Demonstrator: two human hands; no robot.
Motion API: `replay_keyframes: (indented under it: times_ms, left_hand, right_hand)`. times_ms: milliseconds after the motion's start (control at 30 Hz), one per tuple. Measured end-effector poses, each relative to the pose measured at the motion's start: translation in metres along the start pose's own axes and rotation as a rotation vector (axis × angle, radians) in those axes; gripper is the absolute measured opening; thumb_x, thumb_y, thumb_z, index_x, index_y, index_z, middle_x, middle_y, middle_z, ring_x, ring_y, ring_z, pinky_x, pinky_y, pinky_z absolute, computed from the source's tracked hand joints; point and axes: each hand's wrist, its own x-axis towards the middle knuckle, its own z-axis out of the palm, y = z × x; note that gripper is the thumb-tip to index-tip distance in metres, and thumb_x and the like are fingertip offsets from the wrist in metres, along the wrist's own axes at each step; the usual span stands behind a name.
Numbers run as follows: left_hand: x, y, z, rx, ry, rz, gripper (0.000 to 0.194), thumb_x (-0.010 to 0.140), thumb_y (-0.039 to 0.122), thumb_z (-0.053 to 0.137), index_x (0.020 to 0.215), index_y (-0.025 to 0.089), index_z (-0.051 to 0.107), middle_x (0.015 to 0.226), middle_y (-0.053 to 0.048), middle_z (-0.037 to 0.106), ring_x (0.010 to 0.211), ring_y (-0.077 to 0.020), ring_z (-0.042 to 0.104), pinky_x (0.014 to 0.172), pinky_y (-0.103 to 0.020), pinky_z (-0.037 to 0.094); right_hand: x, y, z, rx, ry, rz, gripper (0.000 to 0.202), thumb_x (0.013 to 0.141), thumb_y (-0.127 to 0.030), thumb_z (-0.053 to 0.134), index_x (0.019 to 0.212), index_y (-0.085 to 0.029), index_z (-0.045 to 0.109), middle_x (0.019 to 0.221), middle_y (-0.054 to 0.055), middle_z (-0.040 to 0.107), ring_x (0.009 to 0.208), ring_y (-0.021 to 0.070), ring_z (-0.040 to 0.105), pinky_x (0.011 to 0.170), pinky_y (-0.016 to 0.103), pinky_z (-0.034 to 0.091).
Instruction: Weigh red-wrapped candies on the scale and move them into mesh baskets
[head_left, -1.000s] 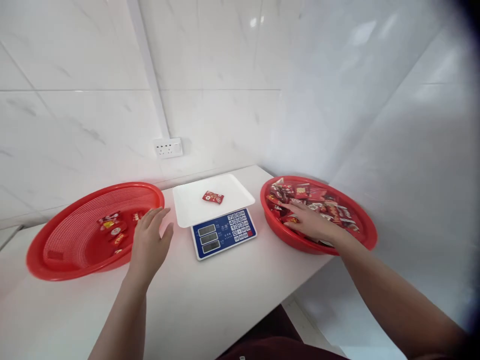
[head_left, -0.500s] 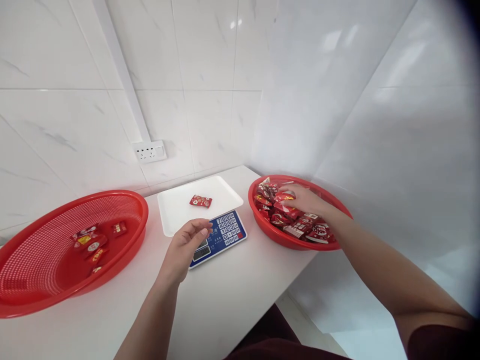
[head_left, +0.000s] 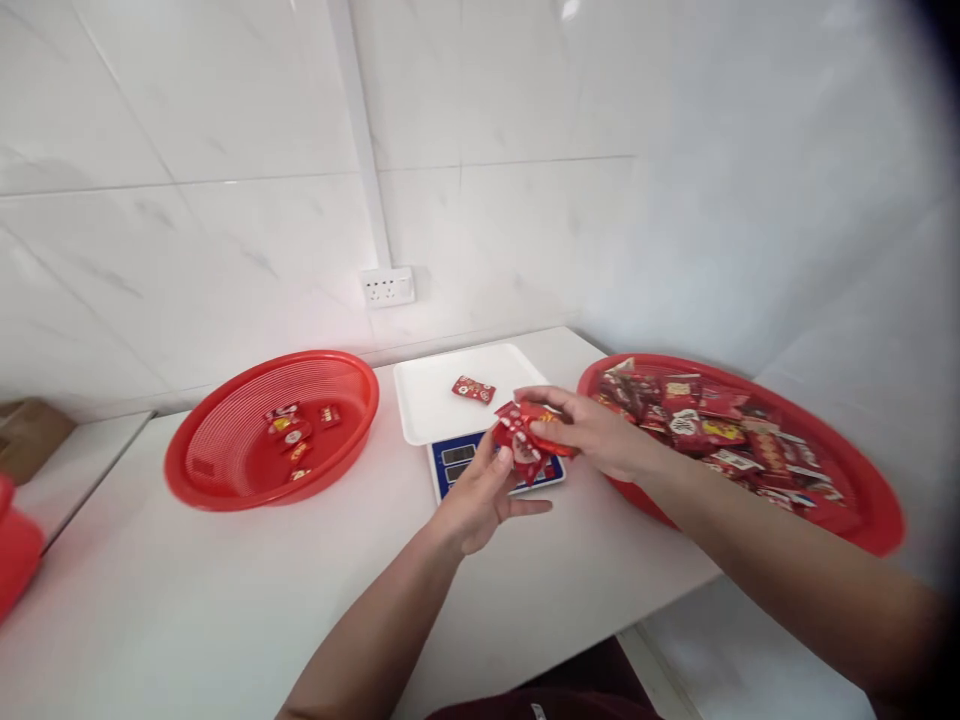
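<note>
Above the keypad of a blue and white digital scale (head_left: 457, 455) my two hands meet. My right hand (head_left: 592, 430) is closed on red snack packets (head_left: 553, 430). Fingers and thumb of my left hand (head_left: 484, 495) pinch a red packet (head_left: 519, 440) of the same bunch from the left side; its lower fingers stretch out. A single red packet (head_left: 473, 389) lies on the scale's white tray (head_left: 420, 400). To the right, a red basket (head_left: 885, 515) is heaped with red packets (head_left: 697, 420).
Left of the scale stands a red mesh basket (head_left: 225, 420) with several packets (head_left: 296, 435) in it. A brown cardboard box (head_left: 30, 430) and part of another red container (head_left: 15, 550) show at the far left. Behind the white table (head_left: 315, 590) rises a tiled wall with a socket (head_left: 388, 287).
My right hand has come out of the right basket with red packets and moved left over the scale. My left hand has closed on one of them. The view has swung left.
</note>
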Motion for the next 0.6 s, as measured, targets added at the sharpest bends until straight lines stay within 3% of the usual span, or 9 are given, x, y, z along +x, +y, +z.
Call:
replay_keyframes:
  times_ms: [100, 233, 300, 400, 500, 567, 600]
  left_hand:
    - [0.003, 0.000, -0.004, -0.083, 0.116, 0.009, 0.052, 0.084, 0.054, 0.052, 0.130, 0.032, 0.043, 0.129, -0.007, 0.056, 0.108, -0.0218, 0.060, 0.084, -0.040, 0.055]
    - [0.010, 0.009, -0.017, -0.172, 0.308, 0.050, 0.038, 0.087, 0.041, 0.055, 0.120, 0.024, 0.053, 0.118, -0.007, 0.064, 0.097, -0.0182, 0.065, 0.077, -0.032, 0.058]
    - [0.012, 0.018, -0.025, -0.198, 0.390, 0.091, 0.031, 0.087, 0.034, 0.056, 0.115, 0.021, 0.056, 0.114, -0.007, 0.066, 0.092, -0.0172, 0.067, 0.073, -0.030, 0.059]
    - [0.010, 0.035, -0.036, -0.237, 0.522, 0.199, 0.024, 0.089, 0.028, 0.053, 0.110, 0.018, 0.059, 0.106, -0.006, 0.068, 0.084, -0.0152, 0.068, 0.065, -0.025, 0.058]
    - [0.003, 0.056, -0.045, -0.266, 0.586, 0.342, 0.020, 0.089, 0.024, 0.053, 0.105, 0.018, 0.061, 0.106, -0.006, 0.068, 0.082, -0.0136, 0.069, 0.064, -0.020, 0.057]
    - [-0.003, 0.069, -0.051, -0.299, 0.612, 0.396, 0.018, 0.089, 0.022, 0.052, 0.102, 0.017, 0.063, 0.103, -0.006, 0.069, 0.081, -0.0124, 0.068, 0.064, -0.019, 0.057]
    - [-0.006, 0.075, -0.052, -0.317, 0.624, 0.413, 0.017, 0.090, 0.021, 0.051, 0.100, 0.016, 0.064, 0.100, -0.005, 0.069, 0.079, -0.0118, 0.068, 0.064, -0.019, 0.057]
  right_hand:
    - [0.011, 0.004, 0.028, -0.052, -0.091, -0.002, 0.047, 0.076, -0.041, 0.067, 0.120, -0.027, 0.058, 0.110, 0.003, 0.068, 0.099, 0.0231, 0.065, 0.088, 0.041, 0.052]
    - [0.024, 0.004, 0.036, 0.034, -0.139, -0.015, 0.044, 0.077, -0.031, 0.065, 0.120, -0.027, 0.059, 0.114, 0.003, 0.067, 0.103, 0.0225, 0.064, 0.092, 0.042, 0.051]
    - [0.032, 0.004, 0.032, 0.092, -0.109, -0.004, 0.046, 0.074, -0.025, 0.066, 0.120, -0.026, 0.059, 0.111, 0.004, 0.068, 0.101, 0.0224, 0.064, 0.093, 0.043, 0.051]
    - [0.048, 0.006, 0.022, 0.173, 0.053, 0.027, 0.050, 0.075, -0.023, 0.065, 0.124, -0.023, 0.053, 0.117, 0.008, 0.065, 0.100, 0.0223, 0.065, 0.093, 0.043, 0.051]
    - [0.065, 0.010, 0.007, 0.124, 0.212, 0.034, 0.057, 0.080, -0.030, 0.061, 0.133, -0.025, 0.043, 0.147, 0.011, 0.038, 0.121, 0.0241, 0.053, 0.097, 0.040, 0.048]
    - [0.070, 0.013, -0.007, -0.013, 0.246, 0.061, 0.062, 0.082, -0.035, 0.059, 0.139, -0.029, 0.035, 0.156, 0.010, 0.020, 0.134, 0.0260, 0.037, 0.100, 0.043, 0.043]
    - [0.070, 0.014, -0.015, -0.107, 0.251, 0.069, 0.064, 0.083, -0.037, 0.058, 0.141, -0.030, 0.033, 0.156, 0.009, 0.017, 0.138, 0.0267, 0.030, 0.103, 0.045, 0.040]
